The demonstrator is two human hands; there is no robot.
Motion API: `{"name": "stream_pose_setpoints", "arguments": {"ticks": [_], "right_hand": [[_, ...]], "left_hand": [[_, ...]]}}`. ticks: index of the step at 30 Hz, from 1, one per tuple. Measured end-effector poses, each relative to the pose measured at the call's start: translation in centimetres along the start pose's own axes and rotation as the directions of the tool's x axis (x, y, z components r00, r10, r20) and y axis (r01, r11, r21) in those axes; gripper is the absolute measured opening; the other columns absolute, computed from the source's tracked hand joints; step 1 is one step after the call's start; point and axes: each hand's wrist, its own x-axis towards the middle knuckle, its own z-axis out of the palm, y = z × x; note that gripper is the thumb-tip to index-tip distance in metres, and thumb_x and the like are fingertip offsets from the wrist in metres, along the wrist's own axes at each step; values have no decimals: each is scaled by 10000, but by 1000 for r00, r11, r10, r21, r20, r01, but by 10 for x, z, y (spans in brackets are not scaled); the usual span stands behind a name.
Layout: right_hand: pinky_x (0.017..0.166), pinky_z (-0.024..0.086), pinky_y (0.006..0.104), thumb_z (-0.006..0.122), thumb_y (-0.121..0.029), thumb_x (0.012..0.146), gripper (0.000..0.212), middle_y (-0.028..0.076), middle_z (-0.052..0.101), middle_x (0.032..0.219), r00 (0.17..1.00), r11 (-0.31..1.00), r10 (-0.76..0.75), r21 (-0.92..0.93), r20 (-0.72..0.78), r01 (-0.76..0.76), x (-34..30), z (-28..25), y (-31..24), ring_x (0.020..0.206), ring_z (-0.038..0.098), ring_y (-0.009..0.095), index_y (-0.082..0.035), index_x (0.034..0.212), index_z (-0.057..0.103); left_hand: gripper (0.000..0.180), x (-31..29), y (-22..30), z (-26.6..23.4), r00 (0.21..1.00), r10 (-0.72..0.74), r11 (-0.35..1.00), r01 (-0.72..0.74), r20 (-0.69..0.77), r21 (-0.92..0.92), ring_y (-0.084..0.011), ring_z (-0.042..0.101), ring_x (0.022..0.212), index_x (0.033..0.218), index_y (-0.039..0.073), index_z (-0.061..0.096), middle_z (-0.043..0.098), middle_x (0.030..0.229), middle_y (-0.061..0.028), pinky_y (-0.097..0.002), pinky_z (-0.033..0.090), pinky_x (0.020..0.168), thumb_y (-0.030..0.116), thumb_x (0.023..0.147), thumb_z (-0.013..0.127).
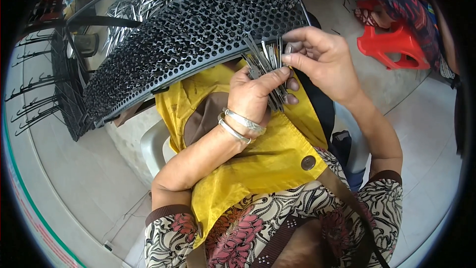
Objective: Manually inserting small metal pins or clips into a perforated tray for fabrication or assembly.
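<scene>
A fanned bundle of thin, flat metal pieces with narrow tips (263, 55) is gripped in my left hand (250, 92), the thumb pressing across them and the fingers curled behind. At the bundle's right side, my right hand (325, 57) is closed, its thumb and forefinger around one slim metal piece (280, 47) standing close to the others. Just beyond both hands slopes a long dark tray (208, 55) with rows of round holes. Many upright dark slivers (183, 25) fill most of it; some holes along the near edge show bare.
A heap of loose silvery metal pieces (134, 7) lies behind the tray. At the left, a black rack (69, 84) sticks out several hooked rods. A red plastic stool (391, 47) stands at the right, beside a person's patterned clothing (409, 12). My yellow apron (248, 154) spreads beneath my hands.
</scene>
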Motion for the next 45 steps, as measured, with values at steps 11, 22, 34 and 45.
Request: {"name": "stream_pose_setpoints", "arguments": {"ticks": [11, 22, 34, 45], "right_hand": [[601, 447, 166, 625, 29, 761, 177, 45, 610, 810, 839, 926, -368, -238, -401, 292, 19, -6, -12, 679, 551, 59, 38, 934, 590], [617, 478, 257, 638, 69, 699, 141, 122, 605, 778, 402, 298, -915, -646, 16, 703, 64, 6, 2, 687, 593, 218, 37, 817, 570], [545, 447, 268, 631, 46, 681, 177, 119, 565, 744, 533, 275, -815, -659, 227, 700, 54, 12, -2, 626, 549, 196, 34, 849, 578], [518, 426, 158, 637, 5, 750, 180, 29, 601, 720, 1000, 1000, -4, 14, 31, 3, 6, 13, -9, 588, 530, 44, 25, 923, 592]], "left_hand": [[128, -7, 7, -13, 995, -77, 997, 77, -67, -5, -196, 592, 669, 912, -7, 535, 588, 800, -100, -315, 508, 523, 58, 808, 572], [112, -17, 3, -20, 997, -57, 998, 56, -44, -24, -169, 568, 619, 878, -1, 524, 561, 736, -73, -297, 500, 496, 45, 795, 583], [125, -21, 8, -16, 996, -44, 998, 41, -80, -36, -169, 573, 611, 872, 11, 532, 578, 730, -71, -290, 490, 494, 31, 776, 610], [112, -22, 11, -15, 999, -50, 997, 50, 2, -51, -182, 597, 638, 872, -3, 567, 596, 762, -84, -293, 506, 511, 21, 771, 609]]}}
